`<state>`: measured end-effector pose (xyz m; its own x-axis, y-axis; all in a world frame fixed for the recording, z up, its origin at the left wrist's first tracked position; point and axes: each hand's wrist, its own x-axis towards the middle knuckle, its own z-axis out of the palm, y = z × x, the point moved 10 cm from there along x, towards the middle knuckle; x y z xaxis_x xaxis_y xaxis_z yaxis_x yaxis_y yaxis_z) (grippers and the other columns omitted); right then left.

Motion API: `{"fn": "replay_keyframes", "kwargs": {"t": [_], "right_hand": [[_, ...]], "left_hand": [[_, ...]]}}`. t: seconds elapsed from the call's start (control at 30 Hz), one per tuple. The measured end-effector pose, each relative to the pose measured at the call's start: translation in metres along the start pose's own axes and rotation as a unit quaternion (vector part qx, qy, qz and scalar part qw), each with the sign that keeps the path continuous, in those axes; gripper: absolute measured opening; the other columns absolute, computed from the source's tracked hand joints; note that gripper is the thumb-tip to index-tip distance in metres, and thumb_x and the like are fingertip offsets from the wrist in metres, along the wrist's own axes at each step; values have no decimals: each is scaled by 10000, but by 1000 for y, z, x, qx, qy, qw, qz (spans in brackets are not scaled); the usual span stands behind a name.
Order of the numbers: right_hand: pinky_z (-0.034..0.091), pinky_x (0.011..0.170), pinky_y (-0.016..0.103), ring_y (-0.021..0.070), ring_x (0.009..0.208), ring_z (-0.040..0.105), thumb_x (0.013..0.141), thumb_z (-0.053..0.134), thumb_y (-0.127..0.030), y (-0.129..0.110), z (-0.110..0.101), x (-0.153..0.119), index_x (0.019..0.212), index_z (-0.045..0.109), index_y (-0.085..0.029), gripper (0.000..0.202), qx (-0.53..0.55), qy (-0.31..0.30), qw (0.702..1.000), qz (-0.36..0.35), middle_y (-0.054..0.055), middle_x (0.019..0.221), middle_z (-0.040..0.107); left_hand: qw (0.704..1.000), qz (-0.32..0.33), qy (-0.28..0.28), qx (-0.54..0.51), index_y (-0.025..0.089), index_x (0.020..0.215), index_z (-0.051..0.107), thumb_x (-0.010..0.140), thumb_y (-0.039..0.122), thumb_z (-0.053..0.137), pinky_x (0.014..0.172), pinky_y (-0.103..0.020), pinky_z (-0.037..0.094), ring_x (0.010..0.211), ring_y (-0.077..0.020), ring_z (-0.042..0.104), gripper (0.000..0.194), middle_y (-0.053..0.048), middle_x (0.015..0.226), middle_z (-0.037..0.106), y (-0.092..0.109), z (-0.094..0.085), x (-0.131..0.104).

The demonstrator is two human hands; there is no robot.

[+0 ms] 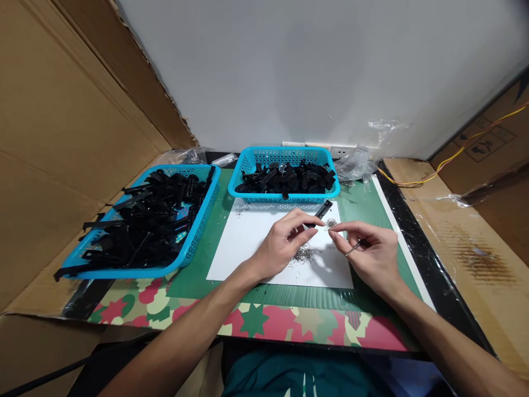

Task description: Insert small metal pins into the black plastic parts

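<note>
Above the white sheet (237,248), my left hand (287,240) holds a black plastic part (324,209) that points up and to the right. Close on its right is my right hand (367,248), with a thin metal tool (354,249) held in its curled fingers. Its thumb and index fingertips come together near the black part; anything between them is too small to make out. Small metal pieces (305,253) lie in a loose pile below the hands, and a smaller cluster (331,223) shows behind the fingertips.
A blue basket (190,245) of black parts stands at the left, and another blue basket (285,197) of black parts at the back. Clear plastic bags (356,165) lie behind on the right. Cardboard (475,237) borders the right side, with a yellow cable (444,162) above it.
</note>
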<state>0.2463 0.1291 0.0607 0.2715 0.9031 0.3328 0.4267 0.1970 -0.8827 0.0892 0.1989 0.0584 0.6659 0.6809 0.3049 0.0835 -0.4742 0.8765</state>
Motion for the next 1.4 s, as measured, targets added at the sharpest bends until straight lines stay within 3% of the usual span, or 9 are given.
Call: {"fn": "replay_keyframes", "kwargs": {"t": [0.13,0.3,0.43,0.67,0.97,1.23,1.4], "right_hand": [[249,467,263,90,469,308,909,744,-304,-5,1,-1,872,824,-184,149,-20,-6,999,-25,-71,521,379],[300,464,257,91,442,333,919,730,-271,-19,3,-6,884,823,-205,119,-74,0,992,-98,-72,497,431],[376,501,260,106,458,424,935,705,-216,-35,8,-10,895,813,-210,115,-99,-9,978,-185,-53,509,518],[406,511,259,104,457,469,942,683,-145,-47,14,-11,898,794,-184,126,-117,-36,962,-243,-43,525,564],[457,527,255,119,515,594,956,672,-147,-34,18,-6,961,815,-190,149,-62,-124,968,-208,18,684,750],[515,582,258,143,595,690,965,699,-151,-32,17,-3,936,819,-199,132,-42,-117,965,-232,42,747,803],[546,595,230,138,630,730,935,761,-172,-15,21,9,936,831,-218,83,-4,-128,980,-153,33,827,833]], "left_hand": [[1000,-12,9,-16,237,1225,739,1023,353,668,739,-267,483,870,-155,602,243,-59,1074,683,-4,2,-2],[996,-47,47,-56,264,1404,662,876,321,845,667,-237,487,753,-121,583,561,-37,1023,716,-15,2,-6],[993,-53,73,-73,225,1265,783,805,313,901,629,-238,485,715,-122,589,482,-46,945,759,-16,0,-6],[987,-70,98,-102,214,1155,838,692,262,971,617,-238,490,724,-137,633,484,-58,922,798,-16,-5,-5],[987,-88,97,-96,218,1130,851,669,242,978,612,-239,520,702,-139,636,478,-63,908,814,-22,-4,-5],[988,-121,77,-55,195,1073,870,683,242,947,510,-218,444,572,-99,490,401,-40,748,773,-24,-6,-3],[985,-152,44,-66,170,1184,834,782,317,868,467,-222,431,524,-108,507,430,0,617,672,-33,-2,-3]]}}
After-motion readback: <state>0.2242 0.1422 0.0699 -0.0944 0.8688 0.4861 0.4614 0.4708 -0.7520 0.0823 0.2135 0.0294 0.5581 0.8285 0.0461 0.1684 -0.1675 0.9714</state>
